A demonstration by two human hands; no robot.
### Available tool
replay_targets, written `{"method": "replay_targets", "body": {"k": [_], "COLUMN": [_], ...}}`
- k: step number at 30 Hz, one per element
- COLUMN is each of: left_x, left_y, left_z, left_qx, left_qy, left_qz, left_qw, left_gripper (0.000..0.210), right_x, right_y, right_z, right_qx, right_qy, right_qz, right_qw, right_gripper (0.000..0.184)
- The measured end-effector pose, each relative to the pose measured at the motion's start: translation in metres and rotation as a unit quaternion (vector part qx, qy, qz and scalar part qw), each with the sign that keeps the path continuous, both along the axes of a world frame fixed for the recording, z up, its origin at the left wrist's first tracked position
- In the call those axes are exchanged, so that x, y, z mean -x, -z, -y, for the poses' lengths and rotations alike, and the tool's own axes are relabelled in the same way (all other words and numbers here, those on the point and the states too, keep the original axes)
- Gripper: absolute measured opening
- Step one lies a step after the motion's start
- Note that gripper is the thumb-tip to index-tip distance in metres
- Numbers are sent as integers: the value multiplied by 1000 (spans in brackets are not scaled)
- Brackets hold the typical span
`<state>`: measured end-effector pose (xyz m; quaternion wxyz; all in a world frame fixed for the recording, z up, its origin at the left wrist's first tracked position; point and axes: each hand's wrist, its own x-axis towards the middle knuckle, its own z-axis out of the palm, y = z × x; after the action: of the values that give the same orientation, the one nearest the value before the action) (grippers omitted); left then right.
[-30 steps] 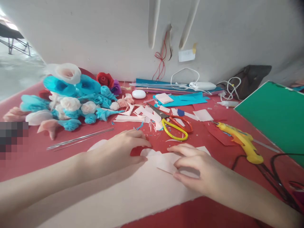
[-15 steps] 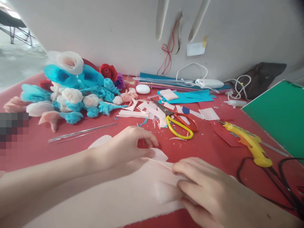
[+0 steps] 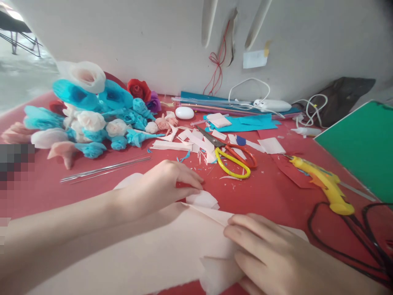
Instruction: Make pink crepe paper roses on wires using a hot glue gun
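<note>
Nearer the person than the scissors (image 3: pixel 218 143), a large sheet of pale pink paper (image 3: pixel 147 250) lies on the red tabletop (image 3: pixel 267 194), a crease running along its far side. To the near left of the scissors, the left hand (image 3: pixel 159 184) is palm down over the sheet, thumb and fingers parted. To the near right of the scissors, the right hand (image 3: pixel 270 250) bends its fingers over the creased part; its thumb is hidden, so I cannot tell whether it pinches. Pink scraps (image 3: pixel 172 146) lie just left of the scissors, and paper flowers (image 3: pixel 91 121) are heaped farther left. Right of the scissors is a yellow glue gun (image 3: pixel 324 182); behind them lies blue paper (image 3: pixel 258 123).
</note>
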<state>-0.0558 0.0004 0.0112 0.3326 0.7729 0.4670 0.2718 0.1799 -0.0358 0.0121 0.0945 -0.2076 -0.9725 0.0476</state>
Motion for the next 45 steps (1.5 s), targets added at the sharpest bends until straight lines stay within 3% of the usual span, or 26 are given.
{"method": "replay_targets", "body": {"k": [7, 14, 20, 24, 26, 30, 34, 39, 42, 45], "left_x": [4, 5, 1, -11, -19, -32, -40, -45, -49, -51], "left_y": [0, -3, -12, -25, -32, -42, -44, -42, -39, -38], "left_z": [-11, -16, -12, -14, -17, -19, -10, 8, 12, 13], "left_qx": [81, 111, 139, 97, 61, 59, 74, 160, 159, 131], "left_qy": [-57, -103, -103, -78, -56, -2, 16, 28, 64, 55], "left_qz": [10, 57, 86, 108, 118, 139, 217, 267, 266, 266], "left_qw": [995, 987, 981, 986, 990, 989, 973, 950, 949, 954], "left_gripper": [18, 14, 14, 9, 8, 10, 15, 36, 29, 27], "right_x": [4, 10, -1, -3, -1, 1, 2, 3, 3, 4], "right_y": [-5, -12, -17, -23, -27, -31, -32, -33, -33, -34], "right_z": [-4, -22, -40, -46, -46, -43, -40, -38, -36, -35], "right_qx": [2, 105, 254, 378, 404, 370, 311, 250, 228, 233], "right_qy": [14, 134, 222, 223, 211, 197, 183, 189, 174, 164], "right_qz": [-10, -97, -206, -257, -252, -249, -325, -383, -403, -415], "right_qw": [1000, 981, 919, 861, 854, 873, 874, 869, 869, 864], "right_gripper": [10, 19, 20, 14, 10, 11, 23, 21, 29, 34]}}
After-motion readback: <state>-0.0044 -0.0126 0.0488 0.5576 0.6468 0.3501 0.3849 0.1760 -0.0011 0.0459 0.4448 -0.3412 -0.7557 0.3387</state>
